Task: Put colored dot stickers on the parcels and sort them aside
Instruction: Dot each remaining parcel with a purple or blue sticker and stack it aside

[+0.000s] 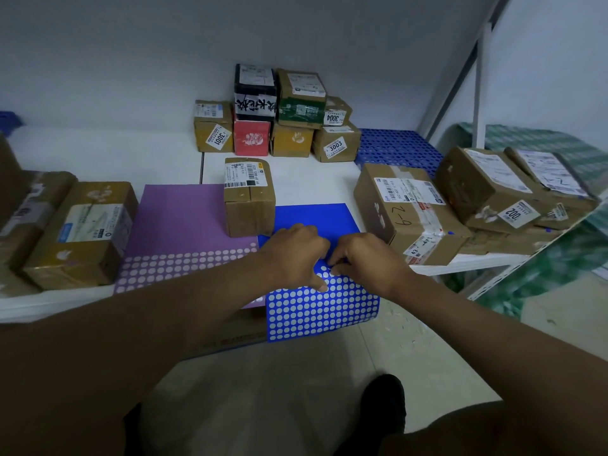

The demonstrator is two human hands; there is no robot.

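A blue dot sticker sheet (pixel 316 311) lies at the front edge of the white shelf, overhanging it, with many dots peeled off its near part. My left hand (pixel 296 255) presses down on the sheet, fingers curled and thumb flat on it. My right hand (pixel 362 261) pinches at a dot near the sheet's middle with curled fingertips. A purple sticker sheet (pixel 177 225) lies to the left. A small brown parcel (pixel 249 195) with a barcode label stands across both sheets, just behind my hands.
Brown parcels sit at the left (pixel 79 232) and right (pixel 408 209), more at the far right (pixel 500 185). A stack of boxes (pixel 276 113) stands at the back against the wall. A blue perforated panel (pixel 394 146) lies behind. A shelf post (pixel 478 77) rises at right.
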